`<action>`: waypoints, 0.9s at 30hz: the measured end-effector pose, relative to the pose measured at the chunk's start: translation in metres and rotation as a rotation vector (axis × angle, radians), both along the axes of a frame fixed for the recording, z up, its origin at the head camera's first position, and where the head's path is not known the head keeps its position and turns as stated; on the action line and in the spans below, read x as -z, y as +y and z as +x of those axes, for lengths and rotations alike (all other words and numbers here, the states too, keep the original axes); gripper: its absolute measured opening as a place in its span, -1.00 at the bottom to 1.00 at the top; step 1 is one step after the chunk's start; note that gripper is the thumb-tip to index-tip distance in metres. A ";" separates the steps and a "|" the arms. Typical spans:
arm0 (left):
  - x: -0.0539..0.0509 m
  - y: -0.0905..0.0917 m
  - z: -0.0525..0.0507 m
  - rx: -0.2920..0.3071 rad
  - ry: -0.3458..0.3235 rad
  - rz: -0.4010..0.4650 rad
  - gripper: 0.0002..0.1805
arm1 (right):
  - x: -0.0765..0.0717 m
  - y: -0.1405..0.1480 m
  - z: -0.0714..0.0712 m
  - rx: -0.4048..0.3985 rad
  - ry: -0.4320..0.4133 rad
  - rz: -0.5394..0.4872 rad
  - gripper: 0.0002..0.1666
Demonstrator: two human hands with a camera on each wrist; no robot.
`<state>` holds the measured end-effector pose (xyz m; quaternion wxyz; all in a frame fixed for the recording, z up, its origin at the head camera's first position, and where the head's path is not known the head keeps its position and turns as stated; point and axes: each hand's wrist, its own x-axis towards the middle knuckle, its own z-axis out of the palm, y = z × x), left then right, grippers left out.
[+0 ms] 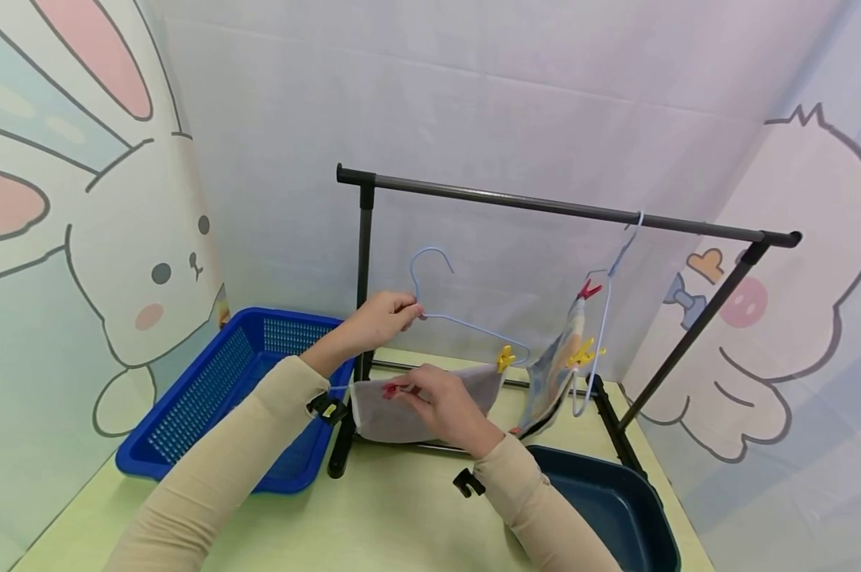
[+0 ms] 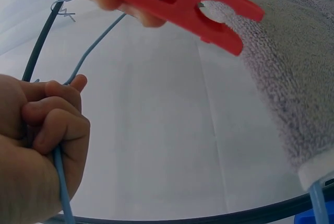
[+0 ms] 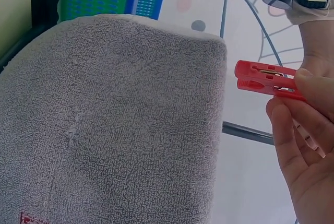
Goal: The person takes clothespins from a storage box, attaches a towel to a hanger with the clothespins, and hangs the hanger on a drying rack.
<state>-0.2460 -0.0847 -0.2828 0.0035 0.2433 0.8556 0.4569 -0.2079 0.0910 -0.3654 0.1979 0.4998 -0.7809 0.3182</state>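
My left hand [image 1: 380, 322] grips a light blue wire hanger [image 1: 473, 324] near the base of its hook, fingers curled round the wire in the left wrist view. A grey towel [image 1: 466, 389] hangs from this hanger, with a yellow clothespin [image 1: 505, 357] at its right corner. Just in front of the towel's left part, my right hand [image 1: 441, 401] pinches a red clothespin [image 3: 266, 80] between thumb and fingers. The right wrist view shows a gap between this clothespin and the towel's edge. The hanger's left end is partly hidden by the left arm.
A second blue hanger [image 1: 605, 318] hangs on the black rack's rod [image 1: 502, 199], carrying a patterned cloth [image 1: 559, 357] with red and yellow clothespins. A blue basket [image 1: 137, 461] stands at the left, and a dark blue basin [image 1: 666, 524] at the front right.
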 end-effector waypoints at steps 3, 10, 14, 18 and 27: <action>0.000 0.000 0.000 0.001 -0.004 0.001 -0.64 | -0.002 -0.003 -0.001 0.004 -0.002 0.010 -0.83; -0.001 0.001 0.002 0.006 -0.003 0.005 -0.62 | -0.007 -0.011 -0.002 0.000 -0.023 0.007 -0.86; -0.001 0.001 0.001 0.010 0.012 0.013 -0.63 | -0.005 -0.016 -0.005 0.006 -0.042 0.007 -0.87; 0.001 0.001 0.000 0.013 0.016 0.017 -0.63 | -0.003 -0.019 -0.008 0.009 -0.054 0.007 -0.90; 0.002 0.000 -0.002 0.017 0.005 0.027 -0.64 | -0.001 -0.025 -0.011 0.035 -0.050 0.031 -0.92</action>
